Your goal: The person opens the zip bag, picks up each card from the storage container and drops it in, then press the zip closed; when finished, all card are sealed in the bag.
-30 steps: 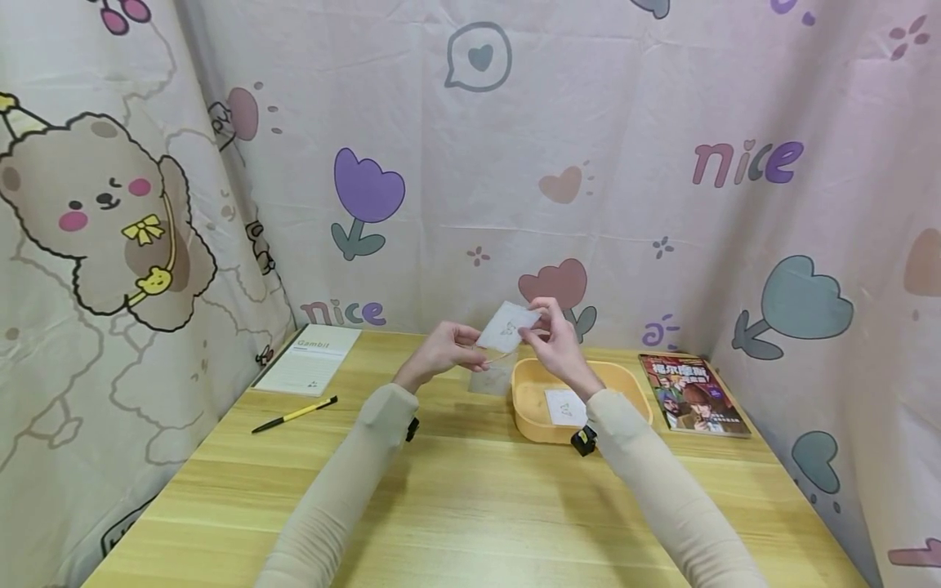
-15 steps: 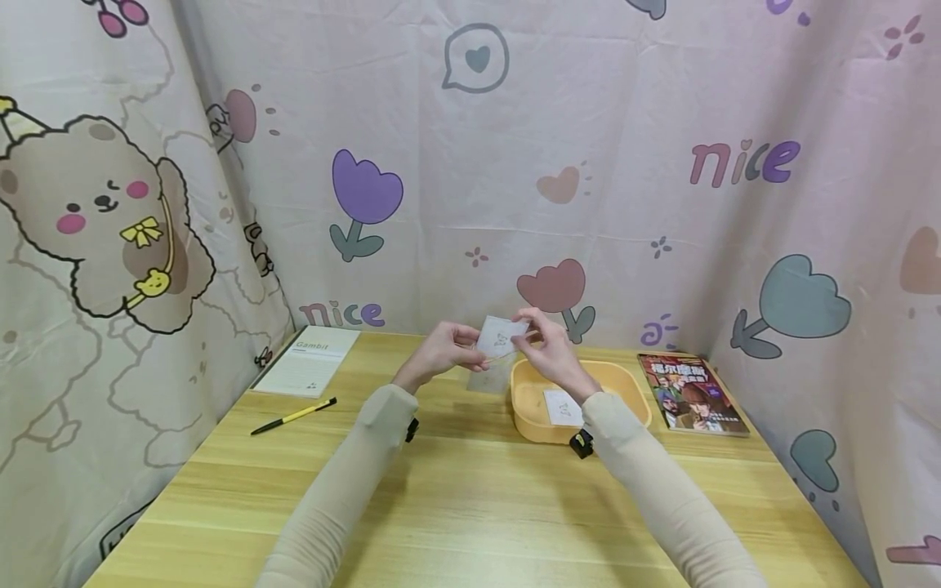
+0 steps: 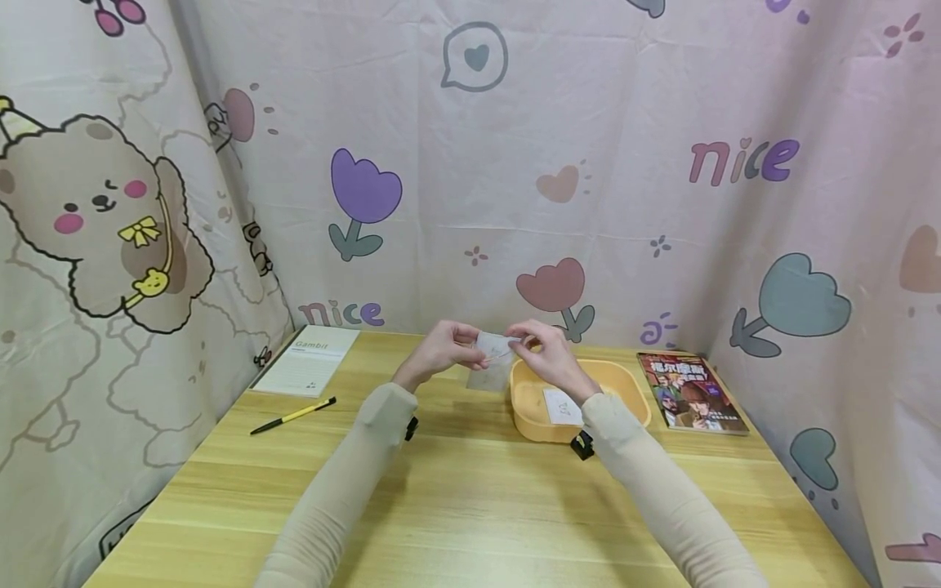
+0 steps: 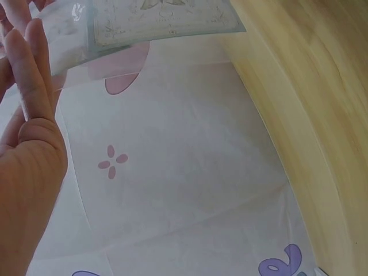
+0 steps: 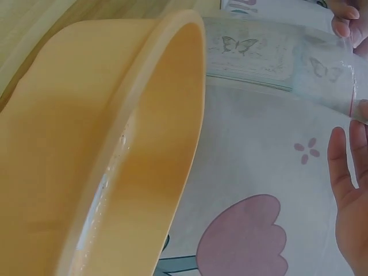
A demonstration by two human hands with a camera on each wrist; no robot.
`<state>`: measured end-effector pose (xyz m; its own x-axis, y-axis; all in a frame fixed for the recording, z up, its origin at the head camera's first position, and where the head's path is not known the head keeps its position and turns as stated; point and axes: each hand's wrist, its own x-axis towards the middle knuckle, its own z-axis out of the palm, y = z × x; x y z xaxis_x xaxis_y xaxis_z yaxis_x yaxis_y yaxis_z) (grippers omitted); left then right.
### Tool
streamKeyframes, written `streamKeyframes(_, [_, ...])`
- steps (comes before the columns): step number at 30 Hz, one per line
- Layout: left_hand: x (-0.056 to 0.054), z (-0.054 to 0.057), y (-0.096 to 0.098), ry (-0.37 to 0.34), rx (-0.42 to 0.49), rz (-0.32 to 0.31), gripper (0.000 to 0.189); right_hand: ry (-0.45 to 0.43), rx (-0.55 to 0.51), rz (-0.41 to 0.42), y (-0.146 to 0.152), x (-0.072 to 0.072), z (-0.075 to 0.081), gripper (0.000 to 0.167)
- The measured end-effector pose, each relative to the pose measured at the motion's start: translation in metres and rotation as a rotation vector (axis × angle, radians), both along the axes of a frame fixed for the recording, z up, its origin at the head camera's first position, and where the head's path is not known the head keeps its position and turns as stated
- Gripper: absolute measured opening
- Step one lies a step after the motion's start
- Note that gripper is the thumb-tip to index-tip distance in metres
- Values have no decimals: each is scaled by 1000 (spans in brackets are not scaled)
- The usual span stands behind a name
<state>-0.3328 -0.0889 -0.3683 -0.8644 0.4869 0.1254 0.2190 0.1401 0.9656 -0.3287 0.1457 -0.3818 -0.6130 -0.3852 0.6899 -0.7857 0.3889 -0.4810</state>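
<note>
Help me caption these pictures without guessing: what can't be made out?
Head: near side of the tub, partly hidden by the right sleeve.
Head: lower print on the notepad, too small.
Left wrist: the bag, its drawing cut off by the top edge.
Right wrist: right hand, cut off by the right edge.

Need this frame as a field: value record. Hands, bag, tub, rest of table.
left hand: fingers pinch bag near its mouth
right hand: fingers appear to pinch upper card at bag mouth
bag: clear; lower card inside, butterfly print
tub: yellow, right of bag; tub card inside
left side: notepad; pen nearer the person
right side: magazine, beyond tub
surface: wood-grain table
backdrop: printed curtain
</note>
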Motion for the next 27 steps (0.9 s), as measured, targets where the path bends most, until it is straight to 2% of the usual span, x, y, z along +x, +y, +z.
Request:
streamKeyframes(8, [0, 2, -1, 7, -2, -3, 39, -46, 3, 11, 2, -1, -2, 9])
streamKeyframes(18, [0, -1, -2, -5, -10, 14, 38, -128, 1, -43, 6, 6, 0, 10])
streamKeyframes(27, [1, -3, -1, -24, -4, 19, 43, -301, 38, -75, 32, 3, -13, 12])
